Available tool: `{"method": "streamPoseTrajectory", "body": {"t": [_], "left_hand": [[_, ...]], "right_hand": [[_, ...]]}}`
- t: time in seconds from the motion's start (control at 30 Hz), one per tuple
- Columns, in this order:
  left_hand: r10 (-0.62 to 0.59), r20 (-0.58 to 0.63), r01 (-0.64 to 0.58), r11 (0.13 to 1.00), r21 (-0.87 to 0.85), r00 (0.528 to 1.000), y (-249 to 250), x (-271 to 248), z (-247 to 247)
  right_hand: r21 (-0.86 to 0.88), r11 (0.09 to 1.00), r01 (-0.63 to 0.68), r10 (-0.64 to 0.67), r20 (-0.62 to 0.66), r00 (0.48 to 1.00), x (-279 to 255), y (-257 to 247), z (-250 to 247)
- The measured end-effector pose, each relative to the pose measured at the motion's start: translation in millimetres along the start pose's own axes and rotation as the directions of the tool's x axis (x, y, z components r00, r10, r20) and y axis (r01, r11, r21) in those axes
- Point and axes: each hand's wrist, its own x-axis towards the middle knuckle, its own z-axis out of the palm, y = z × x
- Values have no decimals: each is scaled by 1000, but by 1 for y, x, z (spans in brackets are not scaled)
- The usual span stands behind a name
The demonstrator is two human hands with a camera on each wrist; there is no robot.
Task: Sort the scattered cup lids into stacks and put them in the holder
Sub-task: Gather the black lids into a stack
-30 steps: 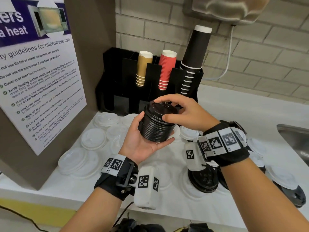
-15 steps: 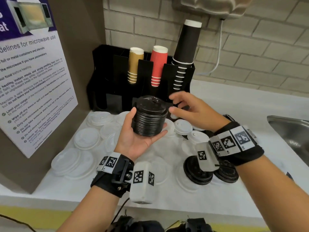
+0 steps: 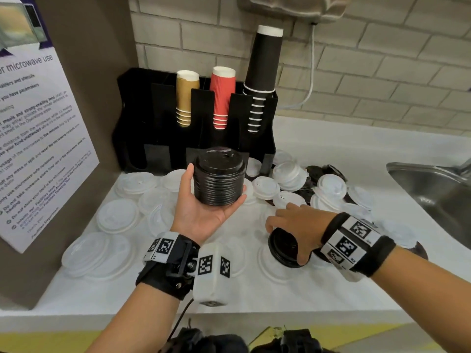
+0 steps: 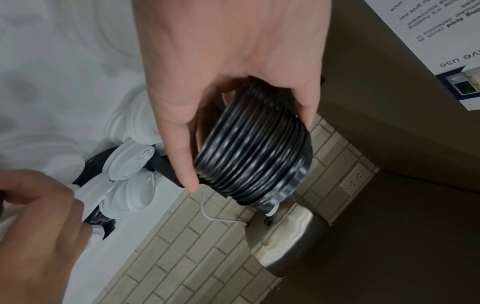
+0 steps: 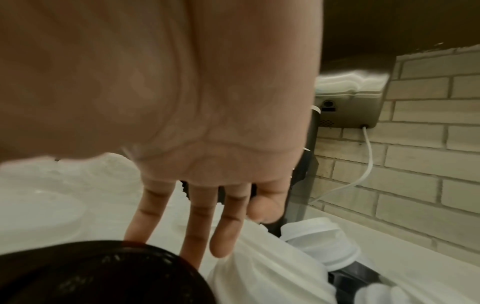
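Left hand (image 3: 204,212) cupping black lid stack (image 3: 218,177), right hand (image 3: 295,230) spread over black lid (image 3: 283,248), white lids (image 3: 290,174) crowding.

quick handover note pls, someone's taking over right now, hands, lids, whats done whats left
Left hand holds a tall stack of black lids, upright on the palm.
Right hand is down on a loose black lid on the counter; grip not clear.
Holder at the back holds cups; no lids visible in it.
Done: one black stack built.
Left: add the other black lids, stack the white lids, load all into the holder.
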Motion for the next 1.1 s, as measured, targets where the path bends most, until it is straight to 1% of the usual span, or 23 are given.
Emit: {"method": "streamPoseTrajectory", "body": {"t": [0.07,0.2,0.23,0.3,0.37,0.43,0.5,0.57,0.63,0.7,0.73,0.8,0.87,0.93,1.03,1.1], "left_hand": [[12,15,-12,1000,3,1000,-1,-1,0],[39,26,-40,997,59,999,-3,-1,-1],[39,23,-41,998,56,999,-3,-1,-1],[36,27,-37,999,38,999,-3,-1,-2],[36,44,-37,999,22,998,-3,0,-4],[51,57,-50,999,-6,997,-4,0,-5],[67,73,-64,997,-38,995,-4,-1,-5],[59,79,-58,998,-18,995,-4,-2,-4],[36,72,-36,999,6,997,-4,-3,-4],[22,59,-23,999,22,998,-3,-4,-4],[19,56,-20,999,35,998,-3,-5,-4],[9,47,-11,999,52,999,-3,-5,-2],[-15,39,13,998,54,999,-4,-5,0],[-37,26,35,997,71,999,-6,-4,2],[-68,3,67,991,117,998,-6,-1,3],[-93,-1,92,986,139,996,-5,1,4]], "right_hand": [[68,998,10,-6,-51,999,0,1,2],[325,944,48,4,-158,987,-2,4,0],[393,917,67,8,-186,982,-3,5,-3],[552,822,138,22,-273,962,-6,8,-12],[668,703,244,64,-401,914,-9,11,-22],[728,596,339,140,-510,848,-10,13,-33],[755,498,426,234,-591,772,-10,13,-38],[769,378,516,339,-634,695,-11,9,-40],[747,261,611,411,-659,630,-9,-1,-40],[709,168,685,447,-674,588,-6,-14,-37],[694,145,706,464,-678,571,-4,-20,-37],[680,162,715,501,-681,534,1,-27,-37],[677,216,703,515,-691,507,5,-30,-40],[672,265,691,498,-709,499,7,-31,-44],[666,301,683,478,-725,496,10,-33,-46],[655,330,679,473,-738,482,11,-33,-47]]}}
